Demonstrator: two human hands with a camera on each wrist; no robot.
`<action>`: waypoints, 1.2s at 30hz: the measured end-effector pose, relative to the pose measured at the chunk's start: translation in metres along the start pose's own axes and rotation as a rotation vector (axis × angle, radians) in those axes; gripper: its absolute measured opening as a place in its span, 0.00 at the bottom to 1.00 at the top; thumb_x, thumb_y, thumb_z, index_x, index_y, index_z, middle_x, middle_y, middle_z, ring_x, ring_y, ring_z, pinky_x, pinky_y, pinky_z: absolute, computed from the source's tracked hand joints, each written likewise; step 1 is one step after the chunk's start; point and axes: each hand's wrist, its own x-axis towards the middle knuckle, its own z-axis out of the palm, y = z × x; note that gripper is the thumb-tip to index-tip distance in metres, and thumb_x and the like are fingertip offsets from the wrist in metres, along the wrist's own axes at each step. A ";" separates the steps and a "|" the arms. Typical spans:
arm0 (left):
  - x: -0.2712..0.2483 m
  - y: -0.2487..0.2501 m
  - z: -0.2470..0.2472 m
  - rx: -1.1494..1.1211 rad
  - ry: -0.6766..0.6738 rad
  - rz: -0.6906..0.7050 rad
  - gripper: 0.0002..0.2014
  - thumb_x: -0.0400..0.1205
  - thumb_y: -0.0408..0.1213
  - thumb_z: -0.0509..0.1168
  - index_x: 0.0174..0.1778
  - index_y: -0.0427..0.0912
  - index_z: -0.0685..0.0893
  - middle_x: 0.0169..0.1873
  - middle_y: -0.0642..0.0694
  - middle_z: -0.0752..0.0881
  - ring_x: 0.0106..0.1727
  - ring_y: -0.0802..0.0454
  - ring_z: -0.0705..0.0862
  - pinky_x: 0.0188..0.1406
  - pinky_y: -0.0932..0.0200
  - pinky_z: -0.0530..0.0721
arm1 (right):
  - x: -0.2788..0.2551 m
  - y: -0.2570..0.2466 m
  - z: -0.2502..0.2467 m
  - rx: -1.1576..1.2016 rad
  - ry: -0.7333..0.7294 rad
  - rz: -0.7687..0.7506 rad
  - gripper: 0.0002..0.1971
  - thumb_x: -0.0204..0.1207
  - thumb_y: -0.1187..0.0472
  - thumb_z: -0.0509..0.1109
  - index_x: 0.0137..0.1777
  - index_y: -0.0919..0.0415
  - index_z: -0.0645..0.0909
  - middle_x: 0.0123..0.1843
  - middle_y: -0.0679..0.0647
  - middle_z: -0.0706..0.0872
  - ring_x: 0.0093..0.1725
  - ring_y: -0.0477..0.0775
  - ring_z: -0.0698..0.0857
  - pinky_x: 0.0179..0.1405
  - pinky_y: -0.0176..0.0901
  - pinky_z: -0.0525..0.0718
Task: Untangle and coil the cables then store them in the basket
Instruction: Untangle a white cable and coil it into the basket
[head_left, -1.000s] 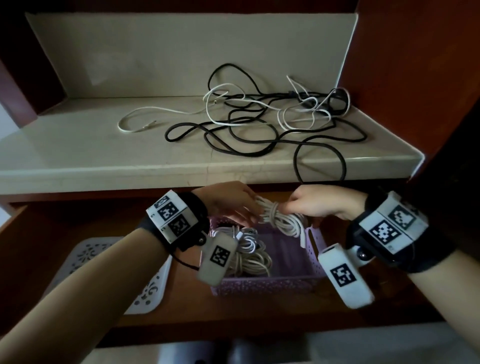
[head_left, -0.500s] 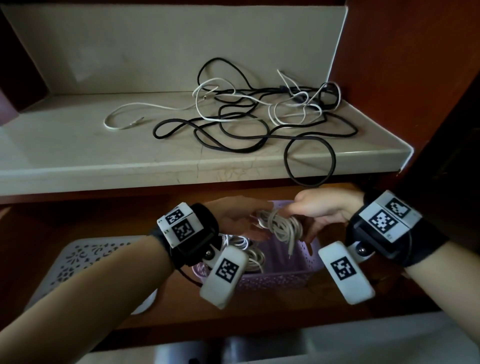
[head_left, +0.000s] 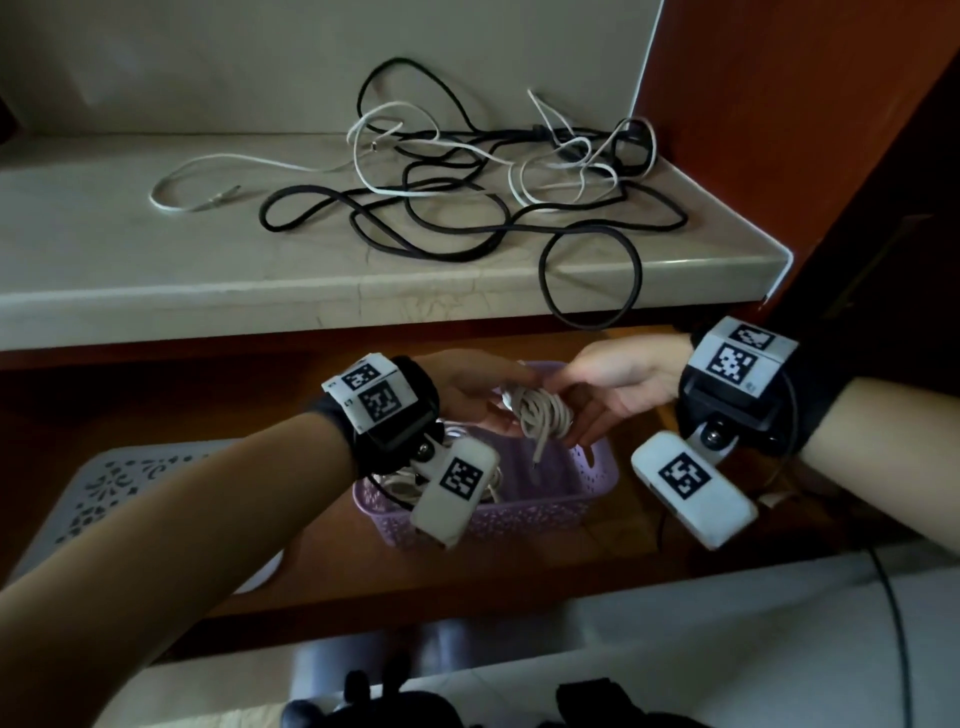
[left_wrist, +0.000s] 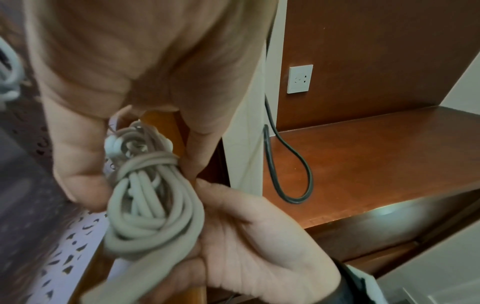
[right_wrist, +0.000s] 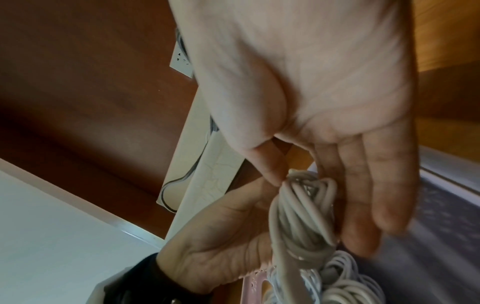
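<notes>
Both hands hold one coiled white cable (head_left: 537, 415) just above the purple basket (head_left: 519, 512), and one loose end hangs down into it. My left hand (head_left: 485, 402) grips the coil (left_wrist: 150, 205) between thumb and fingers. My right hand (head_left: 592, 402) pinches the top of the coil (right_wrist: 298, 216) with its thumb while its fingers lie along the bundle. More coiled white cables (right_wrist: 348, 288) lie inside the basket. On the marble shelf above, a long black cable (head_left: 457, 244) and thin white cables (head_left: 374, 156) lie tangled together.
One black loop (head_left: 589, 280) hangs over the marble shelf's (head_left: 156, 270) front edge, above my hands. A white perforated tray (head_left: 104, 493) lies left of the basket on the wooden lower shelf. A wooden side panel with a wall socket (left_wrist: 300, 79) closes the right.
The coil was stretched between my hands; now it is a tighter bundle with an end dangling. My hands have drawn closer together over the basket, and my right fingers have straightened.
</notes>
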 end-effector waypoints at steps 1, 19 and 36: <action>0.002 0.000 0.002 0.014 0.012 0.006 0.05 0.85 0.28 0.57 0.47 0.36 0.78 0.40 0.39 0.79 0.40 0.49 0.80 0.44 0.53 0.80 | 0.001 0.002 0.000 0.009 -0.007 0.008 0.11 0.84 0.61 0.56 0.53 0.65 0.79 0.47 0.62 0.85 0.43 0.58 0.84 0.48 0.48 0.82; 0.041 -0.008 0.006 0.325 -0.011 -0.065 0.03 0.83 0.28 0.62 0.45 0.34 0.79 0.42 0.39 0.83 0.41 0.46 0.83 0.37 0.53 0.88 | 0.024 0.017 -0.009 0.214 0.023 0.037 0.19 0.80 0.76 0.50 0.69 0.78 0.69 0.49 0.66 0.82 0.49 0.62 0.82 0.57 0.50 0.79; 0.049 -0.021 0.001 0.232 0.035 -0.138 0.16 0.86 0.24 0.45 0.40 0.35 0.76 0.37 0.40 0.79 0.38 0.48 0.79 0.49 0.49 0.80 | 0.046 0.020 -0.004 0.023 0.057 0.119 0.08 0.81 0.72 0.53 0.49 0.70 0.74 0.40 0.60 0.79 0.34 0.52 0.80 0.38 0.40 0.80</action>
